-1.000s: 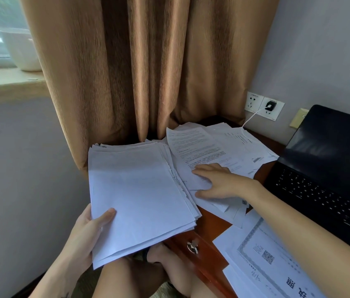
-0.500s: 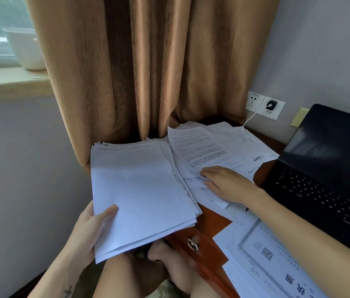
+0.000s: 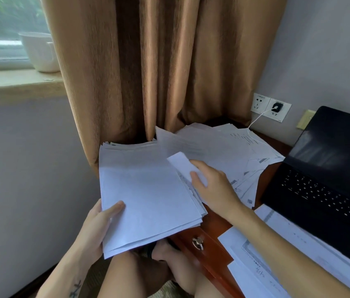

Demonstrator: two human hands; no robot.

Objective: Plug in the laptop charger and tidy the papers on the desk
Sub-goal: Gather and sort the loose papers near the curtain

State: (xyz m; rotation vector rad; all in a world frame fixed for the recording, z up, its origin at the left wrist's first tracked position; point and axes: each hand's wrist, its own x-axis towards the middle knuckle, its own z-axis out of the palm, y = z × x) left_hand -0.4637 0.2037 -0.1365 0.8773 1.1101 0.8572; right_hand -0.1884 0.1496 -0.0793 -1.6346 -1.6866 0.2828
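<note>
- The tan curtain (image 3: 159, 72) hangs behind the desk's far corner, and its hem meets the paper pile.
- The reddish wooden desk (image 3: 218, 222) stands in front of me and to my right.
- The black laptop (image 3: 331, 168) sits open on the right side of the desk with a dark screen. I can see no brand mark on it.
- The paper stack (image 3: 148, 194) is white with its blank face up and its edges fanned unevenly. It overhangs the desk's left edge above my knees.
- The loose papers (image 3: 223, 147) lie overlapped on the far corner. Their print is too blurred to read.
- The bordered sheets (image 3: 277, 254) lie in front of the laptop. Their characters are illegible.
- My left hand (image 3: 96, 224) grips the stack's near-left corner, thumb on top and fingers beneath.
- My right hand (image 3: 215, 186) pinches a single sheet (image 3: 179, 163) between thumb and fingers, just beside the stack's right edge.
- The white pot (image 3: 40, 52) stands on the window sill. Its contents are not visible.
- The wall socket (image 3: 265, 104) carries the black charger plug (image 3: 275, 106), which is inserted. The white cable (image 3: 256, 123) runs down onto the papers.
- The drawer pull (image 3: 197, 244) is a metal ring on the closed drawer front.
</note>
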